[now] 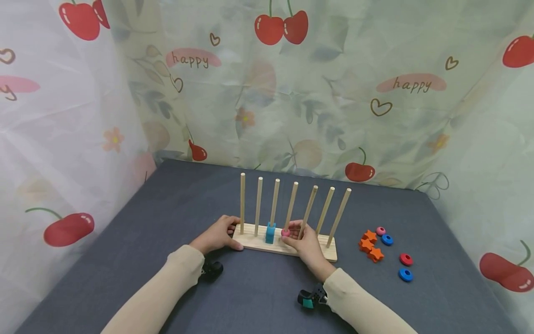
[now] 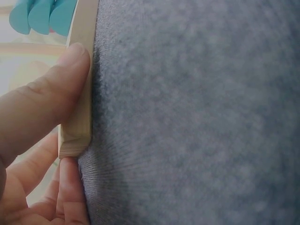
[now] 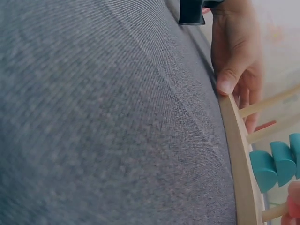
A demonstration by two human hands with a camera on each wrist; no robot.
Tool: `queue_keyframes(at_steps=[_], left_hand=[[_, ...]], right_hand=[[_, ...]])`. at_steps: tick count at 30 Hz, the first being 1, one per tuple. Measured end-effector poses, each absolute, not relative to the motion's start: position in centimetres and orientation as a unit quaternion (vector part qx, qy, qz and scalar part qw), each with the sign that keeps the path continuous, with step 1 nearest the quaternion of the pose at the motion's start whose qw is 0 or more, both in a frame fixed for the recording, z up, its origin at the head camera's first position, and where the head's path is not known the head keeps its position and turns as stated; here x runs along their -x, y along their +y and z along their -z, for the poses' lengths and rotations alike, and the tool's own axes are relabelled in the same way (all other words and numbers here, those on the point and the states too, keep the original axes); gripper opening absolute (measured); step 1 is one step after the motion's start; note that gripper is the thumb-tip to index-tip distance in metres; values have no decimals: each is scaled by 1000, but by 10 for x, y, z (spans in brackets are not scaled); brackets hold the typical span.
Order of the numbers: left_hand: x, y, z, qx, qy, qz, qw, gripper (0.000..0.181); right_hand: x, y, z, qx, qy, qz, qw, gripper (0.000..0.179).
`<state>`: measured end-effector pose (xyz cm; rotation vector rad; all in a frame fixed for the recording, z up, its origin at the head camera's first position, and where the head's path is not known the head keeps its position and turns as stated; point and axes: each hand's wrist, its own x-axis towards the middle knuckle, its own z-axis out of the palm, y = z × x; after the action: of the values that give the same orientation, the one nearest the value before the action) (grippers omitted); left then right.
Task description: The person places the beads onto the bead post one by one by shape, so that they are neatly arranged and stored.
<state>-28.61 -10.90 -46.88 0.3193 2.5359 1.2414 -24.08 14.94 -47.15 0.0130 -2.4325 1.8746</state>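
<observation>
A wooden peg board with several upright dowels stands on the dark cloth. My left hand grips its left end, the thumb against the front edge and fingers around the end. Teal blocks with rounded edges are stacked low on the third dowel from the left. On the fourth dowel, close to the base, my right hand pinches a small pink bead. In the right wrist view only its fingertips and the pink bead show, at the lower right edge.
To the right of the board lie several orange stars, another pink bead, a red ring, a blue ring and a second blue ring. A cherry-print curtain hangs behind and at both sides.
</observation>
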Motion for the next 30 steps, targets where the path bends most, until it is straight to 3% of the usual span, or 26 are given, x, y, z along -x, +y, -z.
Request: queue_keyframes(at_steps=[10, 30], left_hand=[[287, -109, 468, -116, 883, -431, 146, 81], [286, -109, 469, -110, 882, -434, 149, 81]], right_hand=[[241, 152, 472, -8, -801, -598, 24, 31], [241, 149, 473, -17, -807, -589, 52, 32]])
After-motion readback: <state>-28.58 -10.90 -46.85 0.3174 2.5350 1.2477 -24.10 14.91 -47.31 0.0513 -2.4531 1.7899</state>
